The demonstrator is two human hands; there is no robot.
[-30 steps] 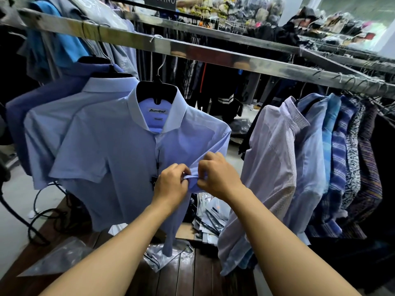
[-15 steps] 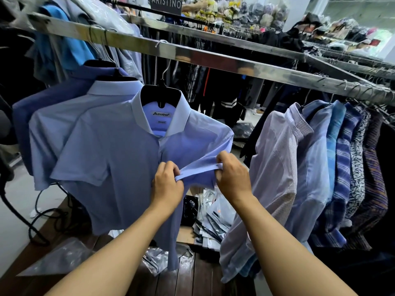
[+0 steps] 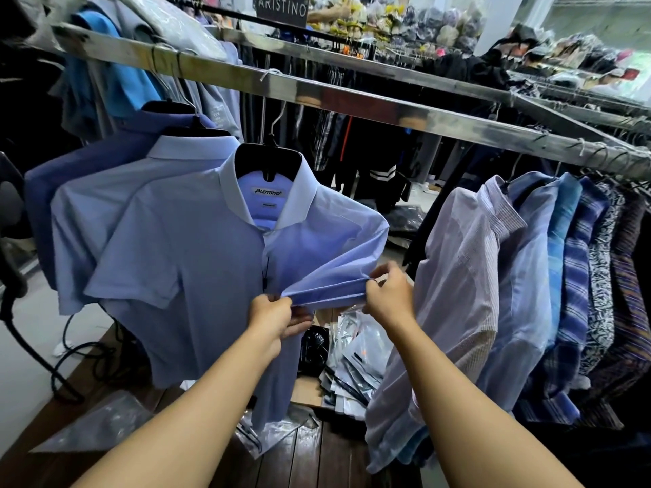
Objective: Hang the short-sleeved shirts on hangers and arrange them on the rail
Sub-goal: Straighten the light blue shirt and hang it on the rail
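The shirt (image 3: 197,276) hangs on its hanger (image 3: 267,163) from the rail (image 3: 352,103) in front of me; two more shirts (image 3: 105,213) hang just behind it, to the left; a row of shirts (image 3: 528,276) hangs on the right, apart from it; my left grip (image 3: 271,315) and my right grip (image 3: 387,294) hold its sleeve (image 3: 327,290) between them; plastic bags (image 3: 355,361) lie below.

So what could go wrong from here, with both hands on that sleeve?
1. The left hand and right hand pinch the blue shirt by its sleeve, stretched taut between them. A harder pull might tilt the black hanger or slip its hook off the rail.
2. The right hand is close to the pale striped shirt. Drawing the sleeve out further could brush it and rumple it.
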